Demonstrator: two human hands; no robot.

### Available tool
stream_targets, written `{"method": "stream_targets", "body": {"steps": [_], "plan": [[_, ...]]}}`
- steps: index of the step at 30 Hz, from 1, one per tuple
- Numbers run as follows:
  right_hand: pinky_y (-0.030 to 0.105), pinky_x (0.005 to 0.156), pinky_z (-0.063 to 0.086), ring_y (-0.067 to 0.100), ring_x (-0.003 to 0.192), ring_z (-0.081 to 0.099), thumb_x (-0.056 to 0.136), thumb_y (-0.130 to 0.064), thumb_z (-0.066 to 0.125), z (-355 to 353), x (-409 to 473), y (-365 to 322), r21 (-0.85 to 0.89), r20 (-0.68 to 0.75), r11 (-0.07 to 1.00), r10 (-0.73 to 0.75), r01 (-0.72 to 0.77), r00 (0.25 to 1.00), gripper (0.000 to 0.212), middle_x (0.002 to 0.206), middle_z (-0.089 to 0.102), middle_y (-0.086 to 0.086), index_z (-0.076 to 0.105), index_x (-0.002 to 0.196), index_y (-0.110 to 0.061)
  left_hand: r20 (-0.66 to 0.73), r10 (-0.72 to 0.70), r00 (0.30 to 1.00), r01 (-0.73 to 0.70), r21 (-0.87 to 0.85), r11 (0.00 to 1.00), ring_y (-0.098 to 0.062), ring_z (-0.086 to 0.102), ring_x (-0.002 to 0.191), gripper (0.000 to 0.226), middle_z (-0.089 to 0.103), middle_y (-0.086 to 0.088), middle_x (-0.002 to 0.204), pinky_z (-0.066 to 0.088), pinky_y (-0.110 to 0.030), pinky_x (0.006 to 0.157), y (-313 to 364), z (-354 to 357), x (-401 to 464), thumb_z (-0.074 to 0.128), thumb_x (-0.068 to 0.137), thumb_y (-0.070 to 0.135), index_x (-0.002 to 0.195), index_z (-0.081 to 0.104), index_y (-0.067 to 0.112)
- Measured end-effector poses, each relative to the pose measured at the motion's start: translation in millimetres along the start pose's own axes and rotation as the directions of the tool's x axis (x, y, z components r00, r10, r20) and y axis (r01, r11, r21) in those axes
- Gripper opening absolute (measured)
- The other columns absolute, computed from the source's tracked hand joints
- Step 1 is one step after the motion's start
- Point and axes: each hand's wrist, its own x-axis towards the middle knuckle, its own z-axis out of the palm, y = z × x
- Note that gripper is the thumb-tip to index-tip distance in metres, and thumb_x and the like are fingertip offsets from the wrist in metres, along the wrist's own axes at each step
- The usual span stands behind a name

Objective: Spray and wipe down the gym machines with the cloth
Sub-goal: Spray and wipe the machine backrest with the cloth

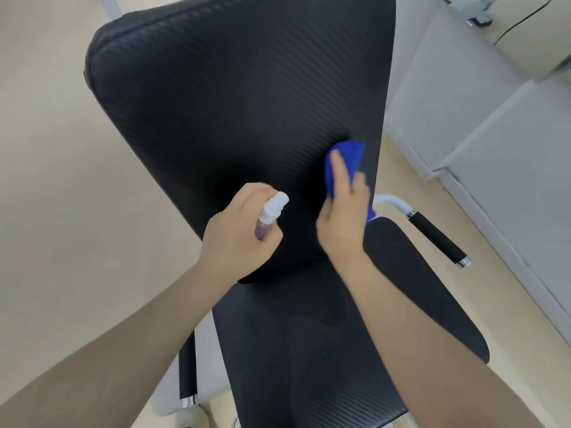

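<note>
"So, what could go wrong here?" asked Mia.

"The blue cloth (344, 160) could slip out," said Ben. "The right hand (344, 208) only pushes on it with flat fingers. If the hand slides too fast, the cloth may bunch up or drop off the side of the black back pad (234, 103), because it sits close to the pad's right edge."

"Anything else?"

"The spray bottle (271, 213) points up at the pad, close to the other hand. A squeeze now might wet the fingers and not the pad. And lots of the pad higher up may get missed."

"How are the hands sitting?"

"The left hand (236, 234) is curled tight round the little bottle, with its white top poking out above the fist. It hangs just over the low part of the back pad. The right hand lies flat on the cloth, fingers straight and reaching up, pressing the cloth against the pad. Both arms stretch forward over the seat pad (309, 350)."

"And the handle?"

"The black handle (437, 239) sticks out on the right, apart from both hands."
</note>
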Motion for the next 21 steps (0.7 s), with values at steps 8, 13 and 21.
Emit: {"method": "stream_targets", "body": {"steps": [8, 13, 21], "plan": [[0.03, 0.08, 0.042, 0.029, 0.088, 0.049, 0.084, 0.01, 0.04, -25, 54, -33, 0.16, -0.181, 0.972, 0.201, -0.173, 0.963, 0.067, 0.104, 0.043, 0.008, 0.03, 0.145, -0.017, -0.272, -0.046, 0.961, 0.064, 0.055, 0.996, -0.004, 0.043, 0.087, 0.021, 0.05, -0.002, 0.103, 0.032, -0.007, 0.067, -21, -35, -8, 0.055, 0.077, 0.009, 0.097, 0.058, 0.004], [0.036, 0.066, 0.047, 0.029, 0.075, 0.047, 0.072, 0.013, 0.051, 12, -17, -81, -0.013, 0.04, 0.991, -0.132, 0.133, 0.99, 0.072, 0.108, 0.053, 0.016, 0.043, 0.139, -0.014, -0.366, -0.28, 0.887, 0.198, -0.244, 0.949, 0.006, 0.045, 0.092, 0.016, 0.038, -0.001, 0.109, 0.037, -0.006, 0.075, -41, -53, -17, 0.057, 0.078, 0.01, 0.094, 0.056, 0.009], [0.038, 0.075, 0.045, 0.032, 0.084, 0.049, 0.077, 0.007, 0.045, 4, 6, -130, 0.115, -0.145, 0.991, -0.057, 0.074, 0.988, 0.066, 0.107, 0.051, 0.016, 0.042, 0.139, -0.013, -0.092, -0.522, 0.848, 0.37, -0.603, 0.707, -0.018, 0.055, 0.069, 0.023, 0.063, 0.016, 0.084, 0.051, -0.029, 0.07, -60, -77, -22, 0.059, 0.086, 0.016, 0.098, 0.055, 0.035]]}}
